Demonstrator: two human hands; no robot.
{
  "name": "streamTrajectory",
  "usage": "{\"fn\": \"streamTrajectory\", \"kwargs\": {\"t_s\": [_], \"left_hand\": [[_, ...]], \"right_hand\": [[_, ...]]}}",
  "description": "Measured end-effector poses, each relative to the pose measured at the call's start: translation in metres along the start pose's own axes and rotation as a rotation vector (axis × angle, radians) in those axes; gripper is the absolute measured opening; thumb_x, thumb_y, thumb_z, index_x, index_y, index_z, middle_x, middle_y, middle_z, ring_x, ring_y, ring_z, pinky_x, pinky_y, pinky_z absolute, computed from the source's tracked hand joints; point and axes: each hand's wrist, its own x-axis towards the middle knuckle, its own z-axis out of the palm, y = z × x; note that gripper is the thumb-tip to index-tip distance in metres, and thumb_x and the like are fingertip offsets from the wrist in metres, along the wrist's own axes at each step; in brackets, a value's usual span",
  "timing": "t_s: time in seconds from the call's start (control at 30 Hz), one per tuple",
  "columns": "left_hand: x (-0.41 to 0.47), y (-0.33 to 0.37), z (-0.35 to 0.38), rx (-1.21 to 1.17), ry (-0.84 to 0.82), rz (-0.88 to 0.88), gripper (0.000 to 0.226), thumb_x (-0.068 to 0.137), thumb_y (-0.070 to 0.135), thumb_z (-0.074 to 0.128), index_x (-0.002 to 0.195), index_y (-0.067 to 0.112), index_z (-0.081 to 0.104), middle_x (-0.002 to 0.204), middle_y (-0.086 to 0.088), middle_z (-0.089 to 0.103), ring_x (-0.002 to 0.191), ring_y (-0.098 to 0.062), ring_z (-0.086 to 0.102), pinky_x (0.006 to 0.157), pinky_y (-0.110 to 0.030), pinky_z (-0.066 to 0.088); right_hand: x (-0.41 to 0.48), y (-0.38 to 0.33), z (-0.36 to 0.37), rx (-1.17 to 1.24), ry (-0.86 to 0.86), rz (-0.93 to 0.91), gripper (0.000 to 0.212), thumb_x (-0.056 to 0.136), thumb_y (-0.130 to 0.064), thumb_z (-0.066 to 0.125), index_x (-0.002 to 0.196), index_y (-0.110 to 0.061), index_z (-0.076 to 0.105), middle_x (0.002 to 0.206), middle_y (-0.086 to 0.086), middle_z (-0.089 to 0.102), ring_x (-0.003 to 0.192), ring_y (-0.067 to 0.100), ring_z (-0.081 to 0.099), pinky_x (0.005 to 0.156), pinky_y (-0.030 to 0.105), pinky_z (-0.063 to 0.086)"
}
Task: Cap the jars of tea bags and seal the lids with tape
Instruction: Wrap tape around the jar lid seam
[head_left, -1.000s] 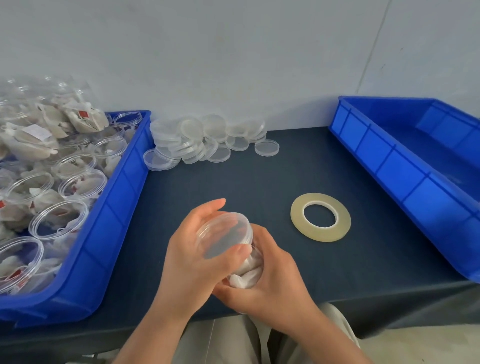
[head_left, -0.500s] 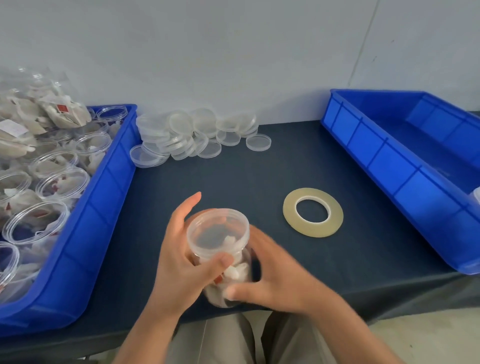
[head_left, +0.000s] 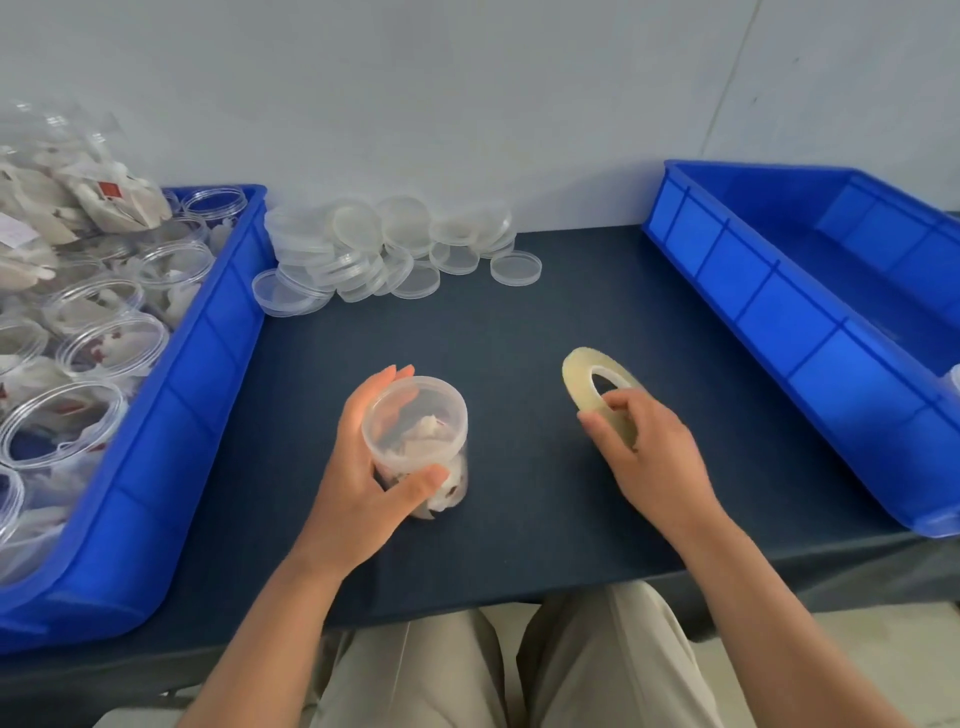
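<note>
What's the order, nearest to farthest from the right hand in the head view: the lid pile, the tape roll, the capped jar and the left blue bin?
1. Tape roll, gripped by the right hand itself.
2. Capped jar, to its left, held in the left hand.
3. Lid pile, back by the wall.
4. Left blue bin, along the far left.

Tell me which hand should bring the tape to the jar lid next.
Right, probably. The right hand pinches the tape roll, tilted up on edge, while the left hand grips the capped jar.
</note>
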Motion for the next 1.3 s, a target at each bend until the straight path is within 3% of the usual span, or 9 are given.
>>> {"fn": "streamTrajectory", "kwargs": {"t_s": [0.1,0.23,0.4,0.5,0.73,0.9,1.0,1.2,1.3], "left_hand": [[0.005,-0.002,-0.005,0.036,-0.065,-0.001,0.083,0.083,0.042,0.082,0.151,0.054,0.037,0.159,0.018,0.045,0.150,-0.016,0.042,0.115,-0.023,0.043],[0.002,0.003,-0.006,0.053,-0.076,-0.048,0.101,0.079,0.047,0.082,0.160,0.052,0.023,0.164,0.021,0.036,0.154,-0.008,0.036,0.121,-0.031,0.038],[-0.025,0.051,0.022,0.360,0.603,0.285,0.049,0.095,0.042,0.075,0.136,0.025,0.056,0.132,0.007,0.061,0.119,-0.019,0.061,0.098,-0.036,0.050],[-0.039,0.089,0.052,0.351,0.397,0.419,0.020,0.102,0.034,0.071,0.120,0.027,0.069,0.104,0.013,0.065,0.088,-0.013,0.063,0.075,-0.023,0.048],[-0.045,0.109,0.080,0.538,0.191,0.421,0.032,0.107,0.033,0.063,0.127,0.012,0.077,0.129,-0.001,0.072,0.109,-0.014,0.072,0.085,-0.035,0.060],[-0.048,0.105,0.080,0.457,0.273,0.397,0.019,0.104,0.023,0.071,0.116,0.011,0.080,0.118,0.009,0.076,0.110,0.001,0.070,0.090,-0.020,0.056],[-0.046,0.104,0.077,0.457,0.302,0.364,0.016,0.101,0.023,0.075,0.112,0.012,0.081,0.108,0.011,0.077,0.100,0.002,0.069,0.082,-0.020,0.055],[-0.026,0.110,0.058,0.503,0.149,0.327,0.053,0.086,0.051,0.083,0.128,0.023,0.068,0.143,0.008,0.054,0.135,-0.016,0.053,0.106,-0.039,0.050],[-0.013,0.116,0.045,0.410,-0.073,0.212,0.040,0.089,0.056,0.074,0.123,0.038,0.066,0.126,0.028,0.060,0.124,-0.003,0.058,0.102,-0.030,0.049]], "right_hand": [[-0.018,-0.026,-0.010,0.421,-0.068,0.063,0.037,0.091,-0.067,0.045,0.091,-0.033,0.061,0.086,-0.008,0.066,0.074,0.003,0.058,0.070,0.029,0.044],[-0.041,-0.057,-0.019,0.688,-0.202,0.119,0.052,0.087,-0.054,0.039,0.089,-0.009,0.065,0.070,0.001,0.055,0.084,0.022,0.055,0.097,0.046,0.045],[-0.059,-0.080,-0.027,0.718,-0.316,0.102,0.049,0.084,-0.052,0.036,0.095,-0.017,0.067,0.071,-0.002,0.055,0.085,0.027,0.052,0.093,0.046,0.043],[-0.070,-0.085,-0.032,0.697,-0.301,0.016,0.050,0.082,-0.051,0.035,0.099,-0.011,0.061,0.082,0.001,0.056,0.095,0.033,0.053,0.088,0.044,0.041],[-0.096,-0.098,-0.022,0.871,-0.217,-0.183,0.039,0.107,-0.024,0.032,0.116,-0.027,0.070,0.107,0.001,0.073,0.102,0.013,0.067,0.085,0.020,0.052],[-0.104,-0.097,-0.015,0.746,-0.147,-0.255,0.051,0.109,-0.048,0.029,0.148,-0.029,0.057,0.146,-0.012,0.063,0.145,0.013,0.051,0.118,0.032,0.041],[-0.108,-0.101,-0.013,0.672,-0.114,-0.293,0.041,0.111,-0.043,0.030,0.136,-0.036,0.062,0.129,-0.009,0.069,0.128,0.020,0.062,0.109,0.043,0.048],[-0.104,-0.098,-0.026,0.778,-0.117,-0.192,0.030,0.098,-0.042,0.045,0.092,-0.031,0.072,0.077,-0.015,0.063,0.076,0.005,0.059,0.071,0.015,0.044],[-0.099,-0.094,-0.041,0.770,-0.254,-0.238,0.039,0.095,-0.038,0.040,0.077,-0.010,0.060,0.073,0.003,0.053,0.074,0.022,0.049,0.071,0.036,0.039]]}}
